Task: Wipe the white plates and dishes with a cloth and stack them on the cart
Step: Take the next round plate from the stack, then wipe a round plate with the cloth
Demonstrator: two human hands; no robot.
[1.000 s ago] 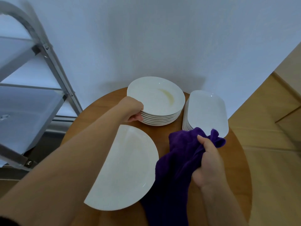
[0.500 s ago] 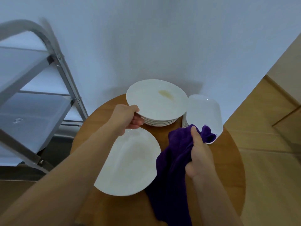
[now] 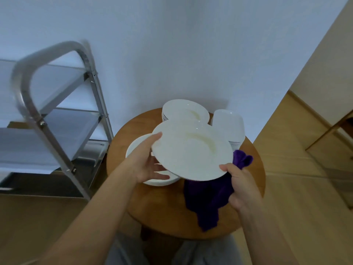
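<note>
Two hands on one lifted plate [image 3: 191, 152]: left hand [image 3: 147, 163] grips far-left rim, thumb on top, fingers [image 3: 160, 176] spread beneath; right hand [image 3: 238, 186] pinches near-right rim, purple cloth [image 3: 208, 199] bunched in same fingers. Plate held above table [image 3: 166, 213], tilted, glossy white, yellowish smear in well. Wiping not yet begun, by my judgement. Single plate [image 3: 133, 150] on table left of lifted plate. Behind it, round stack [image 3: 183, 111] with stain on top. Oblong dish stack [image 3: 228, 123] right of round stack. Cart [image 3: 57, 115] left of table, shelves show no plates. Most work left.
</note>
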